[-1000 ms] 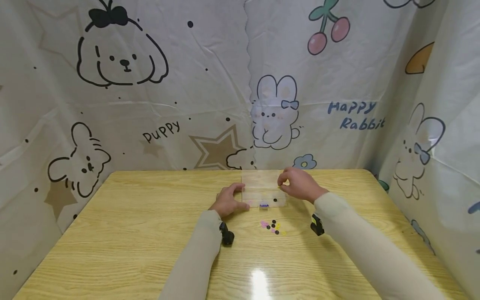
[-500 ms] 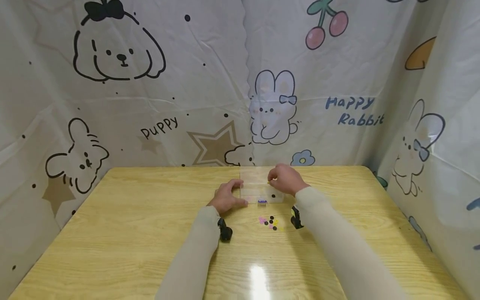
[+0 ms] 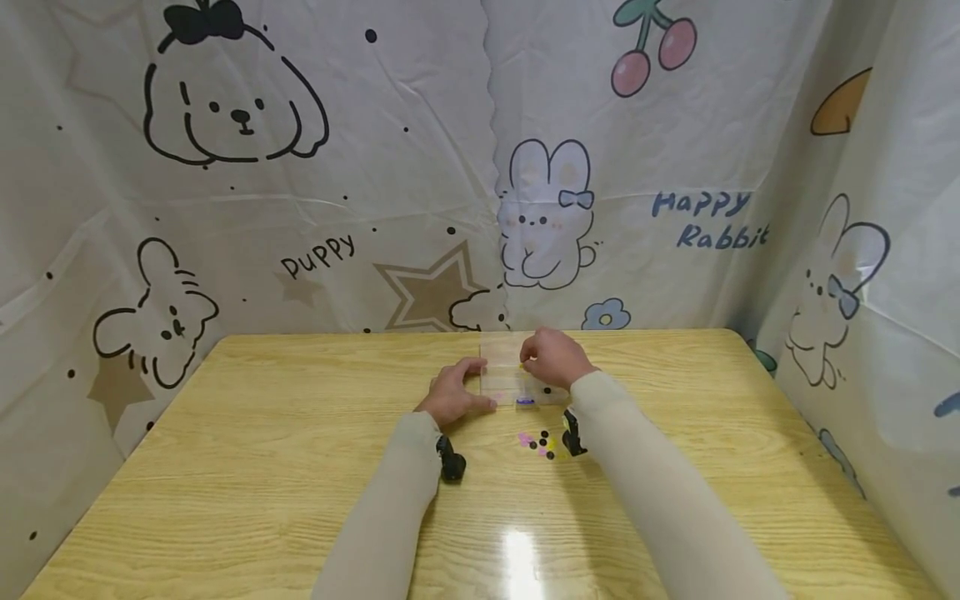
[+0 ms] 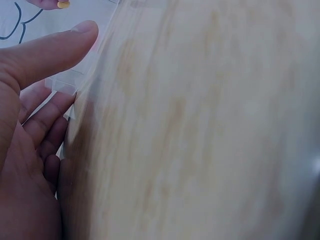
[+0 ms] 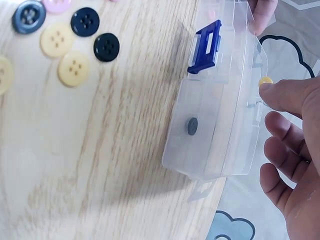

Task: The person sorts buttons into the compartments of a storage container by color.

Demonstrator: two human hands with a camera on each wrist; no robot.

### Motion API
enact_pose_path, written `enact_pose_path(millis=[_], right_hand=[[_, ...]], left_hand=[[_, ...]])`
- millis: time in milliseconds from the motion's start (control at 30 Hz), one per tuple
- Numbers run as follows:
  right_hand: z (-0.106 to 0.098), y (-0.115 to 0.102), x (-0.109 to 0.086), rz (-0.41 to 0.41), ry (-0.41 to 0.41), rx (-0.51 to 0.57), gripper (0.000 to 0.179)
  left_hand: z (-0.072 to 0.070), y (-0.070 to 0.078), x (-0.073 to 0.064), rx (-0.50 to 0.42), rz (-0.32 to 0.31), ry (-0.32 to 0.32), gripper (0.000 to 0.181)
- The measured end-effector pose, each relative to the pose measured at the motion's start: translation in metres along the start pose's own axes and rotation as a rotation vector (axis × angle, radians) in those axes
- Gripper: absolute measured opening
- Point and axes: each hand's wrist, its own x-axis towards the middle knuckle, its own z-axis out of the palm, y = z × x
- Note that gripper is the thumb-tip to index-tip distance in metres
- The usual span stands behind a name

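A clear plastic box [image 3: 495, 382] with compartments and a blue latch [image 5: 206, 47] stands near the table's back edge, its lid raised. My left hand [image 3: 452, 395] holds the box's left end, thumb at the front and fingers toward the back. Between thumb and forefinger my right hand [image 3: 558, 360] pinches a yellow button [image 5: 266, 80] above the box. Inside the box, a black button [image 5: 192, 126] lies toward the right end, and something pink [image 5: 212, 13] shows toward the left. The right fingers partly hide the yellow button.
Loose black [image 5: 106, 47], yellow [image 5: 74, 69] and pink buttons [image 3: 524, 438] lie on the wooden table [image 3: 262, 467] in front of the box. A printed curtain [image 3: 420, 167] hangs behind the table and along its sides.
My right hand has moved left over the box, carrying the yellow button. My left hand keeps its hold on the box's left end. The head view has shifted slightly.
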Motion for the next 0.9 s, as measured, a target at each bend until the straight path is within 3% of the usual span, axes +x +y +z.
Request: enact_pose_path(millis=[900], right_hand=[[-0.0040,0.0007,0.0041,-0.035,-0.049,-0.068,0.013]], left_hand=[[0.0004,-0.0019,0.0007,0.012,0.026,0.006,0.076]])
